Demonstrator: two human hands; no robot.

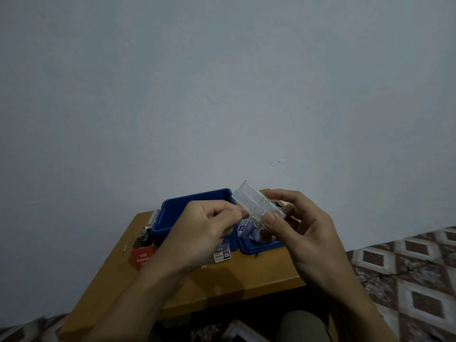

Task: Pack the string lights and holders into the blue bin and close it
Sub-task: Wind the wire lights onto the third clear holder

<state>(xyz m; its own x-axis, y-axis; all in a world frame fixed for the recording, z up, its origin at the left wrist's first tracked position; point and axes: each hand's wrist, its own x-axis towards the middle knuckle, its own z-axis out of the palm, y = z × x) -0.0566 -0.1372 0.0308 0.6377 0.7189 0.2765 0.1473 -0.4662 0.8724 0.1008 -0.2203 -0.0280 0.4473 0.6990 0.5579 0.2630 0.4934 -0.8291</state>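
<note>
- The right hand (303,233) holds a clear plastic battery holder (256,202) in the air, just above the right edge of the blue bin (172,213). The thumb presses on the holder's near face and the other fingers are curled behind it.
- The left hand (202,233) is above the front of the bin. Its thumb and first finger are closed in a pinch at the holder's lower end, it seems on the fine wire (252,215) of the string lights. The wire is too thin to see well.
- The bin stands open on the wooden worktop (234,287). Its blue lid (269,246) lies flat just right of the bin, and something small lies on it.
- A red LED lights pack (142,257) lies left of the bin, near its front corner. A small labelled pack (222,255) lies in front of the bin.
- I judge the holder to be light, stiff and smooth, so it may slip. It is best held by its two long sides.
- The wire is probably soft and tangles easily. It is better to gather it in loops near the holder and not to pull hard at the joint.
</note>
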